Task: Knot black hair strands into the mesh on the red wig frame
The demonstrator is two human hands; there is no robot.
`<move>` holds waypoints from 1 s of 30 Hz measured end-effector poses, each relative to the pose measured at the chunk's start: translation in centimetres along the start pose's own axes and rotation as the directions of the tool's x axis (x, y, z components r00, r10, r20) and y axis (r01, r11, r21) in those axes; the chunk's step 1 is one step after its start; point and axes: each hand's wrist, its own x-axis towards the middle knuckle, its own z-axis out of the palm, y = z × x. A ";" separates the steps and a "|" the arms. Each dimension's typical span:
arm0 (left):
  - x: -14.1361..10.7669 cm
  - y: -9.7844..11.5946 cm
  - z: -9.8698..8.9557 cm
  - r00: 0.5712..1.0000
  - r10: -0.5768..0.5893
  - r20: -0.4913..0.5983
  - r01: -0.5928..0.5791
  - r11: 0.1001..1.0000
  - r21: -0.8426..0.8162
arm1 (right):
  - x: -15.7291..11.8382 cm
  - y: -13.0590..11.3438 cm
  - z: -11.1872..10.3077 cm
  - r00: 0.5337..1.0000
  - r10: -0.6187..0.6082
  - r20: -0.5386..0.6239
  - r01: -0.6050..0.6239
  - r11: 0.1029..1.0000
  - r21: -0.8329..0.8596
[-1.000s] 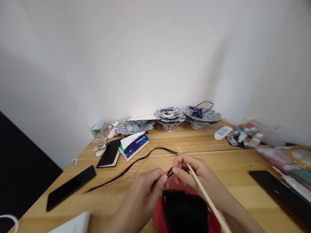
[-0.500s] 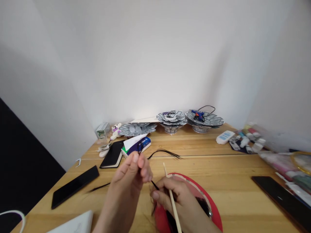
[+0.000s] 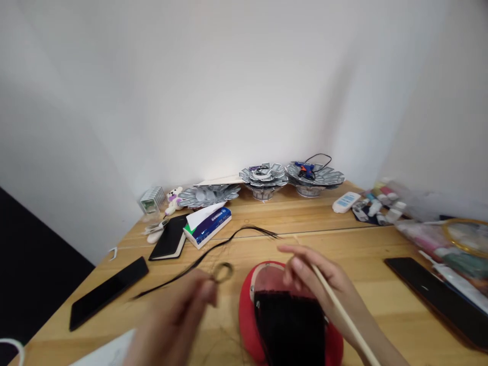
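A small loop of dark hair (image 3: 223,272) sticks out of the closed fingers of my left hand (image 3: 183,310), which is smeared by motion over the table's front left. My right hand (image 3: 324,279) grips a thin pale wooden stick (image 3: 345,317), its index finger stretched out; the stick's tip is too faint to make out clearly. Under and beside this hand lies a red rounded cushion (image 3: 246,315) bearing pinkish mesh (image 3: 269,278) with pins along its edge. A dense sheet of black hair (image 3: 292,325) covers the mesh's nearer part.
A long hair strand (image 3: 206,254) curves across the wooden table. Left stand a phone (image 3: 109,292), a black notebook (image 3: 171,236) and a tissue pack (image 3: 209,226). Grey petal-shaped bowls (image 3: 263,180) line the wall, one holding a glue gun (image 3: 306,170). A dark flat slab (image 3: 438,300) lies right.
My hands have moved apart: the left went down and left with the hair loop, the right moved right and up with the stick. More of the cushion and its black hair now shows.
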 end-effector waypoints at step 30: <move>1.6 -0.4 13.1 0.986 0.161 0.043 -0.155 0.981 -0.121 | -0.9 -0.8 0.2 0.952 -0.282 0.122 0.306 0.827 -0.472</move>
